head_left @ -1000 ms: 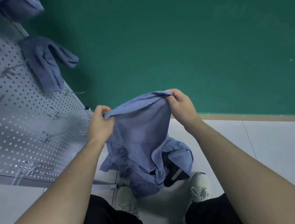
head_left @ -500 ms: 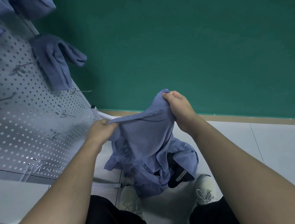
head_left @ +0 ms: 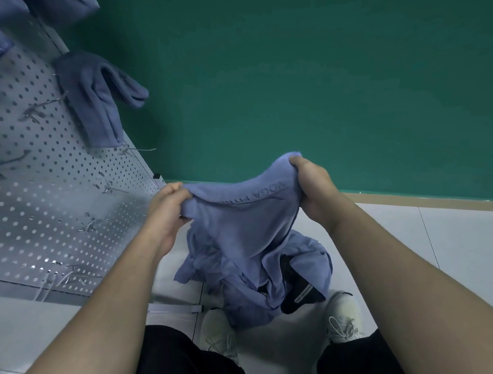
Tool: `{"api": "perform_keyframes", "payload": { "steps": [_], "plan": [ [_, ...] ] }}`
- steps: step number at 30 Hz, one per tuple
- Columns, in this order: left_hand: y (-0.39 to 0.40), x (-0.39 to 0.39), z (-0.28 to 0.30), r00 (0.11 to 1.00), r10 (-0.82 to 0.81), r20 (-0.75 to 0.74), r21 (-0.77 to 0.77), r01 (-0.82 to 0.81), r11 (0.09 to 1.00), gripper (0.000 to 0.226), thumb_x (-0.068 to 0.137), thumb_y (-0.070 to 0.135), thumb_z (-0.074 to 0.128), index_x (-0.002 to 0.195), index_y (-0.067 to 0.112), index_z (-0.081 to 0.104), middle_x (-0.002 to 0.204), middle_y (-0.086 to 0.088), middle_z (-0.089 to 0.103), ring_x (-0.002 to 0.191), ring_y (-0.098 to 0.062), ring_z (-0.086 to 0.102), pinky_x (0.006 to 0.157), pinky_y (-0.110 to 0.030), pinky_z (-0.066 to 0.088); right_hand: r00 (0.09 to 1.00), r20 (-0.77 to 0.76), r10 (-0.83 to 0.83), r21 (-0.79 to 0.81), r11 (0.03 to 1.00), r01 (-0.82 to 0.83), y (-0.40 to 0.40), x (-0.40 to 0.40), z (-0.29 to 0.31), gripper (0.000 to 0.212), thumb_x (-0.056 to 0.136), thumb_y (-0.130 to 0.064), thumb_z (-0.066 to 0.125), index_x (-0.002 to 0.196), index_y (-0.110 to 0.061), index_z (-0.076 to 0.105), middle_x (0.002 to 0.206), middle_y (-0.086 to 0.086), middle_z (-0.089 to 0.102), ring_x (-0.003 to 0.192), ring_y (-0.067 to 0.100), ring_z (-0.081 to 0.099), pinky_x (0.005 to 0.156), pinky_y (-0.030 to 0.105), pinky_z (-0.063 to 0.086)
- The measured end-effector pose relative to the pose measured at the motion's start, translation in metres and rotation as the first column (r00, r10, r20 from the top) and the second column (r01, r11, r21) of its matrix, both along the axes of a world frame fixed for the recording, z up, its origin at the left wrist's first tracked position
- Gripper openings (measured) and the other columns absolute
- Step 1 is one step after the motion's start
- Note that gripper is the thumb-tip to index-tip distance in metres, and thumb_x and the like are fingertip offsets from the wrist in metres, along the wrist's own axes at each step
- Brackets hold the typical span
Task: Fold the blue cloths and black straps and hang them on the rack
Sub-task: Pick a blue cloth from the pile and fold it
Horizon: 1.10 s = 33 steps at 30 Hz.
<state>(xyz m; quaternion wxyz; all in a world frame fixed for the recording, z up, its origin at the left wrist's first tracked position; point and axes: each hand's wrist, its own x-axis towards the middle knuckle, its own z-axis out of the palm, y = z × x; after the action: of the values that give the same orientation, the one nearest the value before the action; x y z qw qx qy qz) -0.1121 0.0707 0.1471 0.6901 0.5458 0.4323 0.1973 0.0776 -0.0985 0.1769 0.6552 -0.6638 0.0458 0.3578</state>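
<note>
Standing on pale floor tiles (head_left: 455, 247) beside a green wall (head_left: 307, 73).

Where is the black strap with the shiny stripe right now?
In the head view, the black strap with a reflective stripe lies on the floor, low and right of centre, half buried in the heap of blue cloths, beside the white right shoe.

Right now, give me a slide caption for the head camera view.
Both hands, left hand and right hand, grip a blue cloth stretched above a floor pile, beside the pegboard rack.
</note>
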Motion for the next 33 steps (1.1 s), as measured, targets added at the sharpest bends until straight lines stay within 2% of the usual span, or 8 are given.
{"api": "perform_keyframes", "payload": {
  "steps": [5, 9, 13, 19, 22, 25, 29, 33],
  "plan": [
    [0.007, -0.003, -0.008, 0.996, 0.055, -0.074, -0.139, -0.065, 0.988, 0.016, 0.095, 0.009, 0.057, 0.093, 0.022, 0.066, 0.086, 0.004, 0.071, 0.083, -0.012, 0.064, 0.082, -0.029, 0.050, 0.999, -0.024, -0.025, 0.029, 0.999, 0.026, -0.002, 0.003, -0.005, 0.014, 0.101, -0.027, 0.053, 0.093, -0.017, 0.059, 0.095, 0.003, 0.066, 0.086, 0.020, 0.062, 0.081, 0.034, 0.053],
    [0.005, -0.004, -0.008, 0.993, 0.055, -0.103, -0.297, -0.083, 0.951, 0.005, 0.094, 0.013, 0.066, 0.096, 0.017, 0.065, 0.090, 0.001, 0.071, 0.079, -0.011, 0.067, 0.072, -0.024, 0.053, 1.000, -0.005, -0.012, 0.028, 1.000, 0.012, -0.002, 0.003, -0.010, 0.007, 0.099, -0.025, 0.056, 0.095, -0.020, 0.056, 0.082, 0.001, 0.061, 0.073, 0.018, 0.056, 0.067, 0.031, 0.052],
    [-0.007, 0.007, 0.004, 0.998, 0.059, -0.009, -0.356, -0.058, 0.933, 0.005, 0.091, 0.014, 0.070, 0.095, 0.017, 0.069, 0.087, 0.002, 0.074, 0.073, -0.008, 0.071, 0.067, -0.023, 0.056, 0.998, 0.049, 0.028, 0.032, 0.999, -0.029, -0.001, 0.000, -0.013, 0.018, 0.097, -0.020, 0.059, 0.083, -0.024, 0.048, 0.074, -0.003, 0.054, 0.066, 0.015, 0.051, 0.057, 0.026, 0.049],
    [-0.041, 0.033, 0.024, 0.987, 0.092, 0.130, -0.358, -0.040, 0.933, 0.007, 0.094, 0.007, 0.065, 0.100, 0.009, 0.068, 0.080, 0.000, 0.074, 0.080, -0.013, 0.071, 0.077, -0.025, 0.060, 0.981, 0.147, 0.124, 0.037, 0.991, -0.131, 0.007, -0.014, -0.010, 0.018, 0.095, -0.024, 0.065, 0.081, -0.022, 0.055, 0.076, 0.000, 0.061, 0.070, 0.016, 0.057, 0.064, 0.032, 0.053],
    [-0.055, 0.042, 0.029, 0.989, 0.077, 0.123, -0.334, -0.032, 0.942, 0.010, 0.096, 0.002, 0.060, 0.097, 0.008, 0.068, 0.072, 0.001, 0.073, 0.077, -0.011, 0.068, 0.078, -0.024, 0.059, 0.972, 0.205, 0.112, 0.038, 0.992, -0.123, 0.012, -0.018, -0.009, 0.019, 0.091, -0.025, 0.071, 0.076, -0.021, 0.061, 0.082, 0.005, 0.062, 0.078, 0.019, 0.057, 0.077, 0.045, 0.056],
    [-0.062, 0.045, 0.035, 0.981, 0.093, 0.171, -0.346, -0.028, 0.938, 0.012, 0.096, 0.003, 0.061, 0.103, 0.007, 0.069, 0.079, -0.003, 0.075, 0.073, -0.009, 0.069, 0.076, -0.021, 0.059, 0.966, 0.243, 0.083, 0.057, 0.993, -0.100, 0.012, -0.021, -0.009, 0.015, 0.088, -0.022, 0.074, 0.076, -0.021, 0.065, 0.079, 0.004, 0.064, 0.078, 0.020, 0.060, 0.089, 0.055, 0.055],
    [-0.059, 0.047, 0.041, 0.932, 0.207, 0.298, -0.367, -0.089, 0.926, 0.015, 0.091, 0.005, 0.068, 0.106, 0.008, 0.070, 0.086, -0.004, 0.073, 0.075, -0.009, 0.066, 0.079, -0.021, 0.057, 0.959, 0.277, 0.062, 0.141, 0.985, -0.104, 0.012, -0.024, 0.002, 0.012, 0.092, -0.012, 0.070, 0.084, -0.017, 0.062, 0.079, 0.013, 0.061, 0.077, 0.024, 0.059, 0.080, 0.054, 0.057],
    [-0.066, 0.048, 0.042, 0.942, 0.172, 0.290, -0.319, -0.075, 0.945, 0.013, 0.091, 0.005, 0.068, 0.103, 0.011, 0.071, 0.084, -0.002, 0.075, 0.072, -0.007, 0.067, 0.074, -0.018, 0.057, 0.924, 0.345, 0.166, 0.149, 0.962, -0.228, 0.015, -0.034, 0.009, 0.011, 0.092, -0.009, 0.068, 0.084, -0.015, 0.064, 0.079, 0.012, 0.066, 0.075, 0.022, 0.062, 0.083, 0.052, 0.058]
  ]
}}
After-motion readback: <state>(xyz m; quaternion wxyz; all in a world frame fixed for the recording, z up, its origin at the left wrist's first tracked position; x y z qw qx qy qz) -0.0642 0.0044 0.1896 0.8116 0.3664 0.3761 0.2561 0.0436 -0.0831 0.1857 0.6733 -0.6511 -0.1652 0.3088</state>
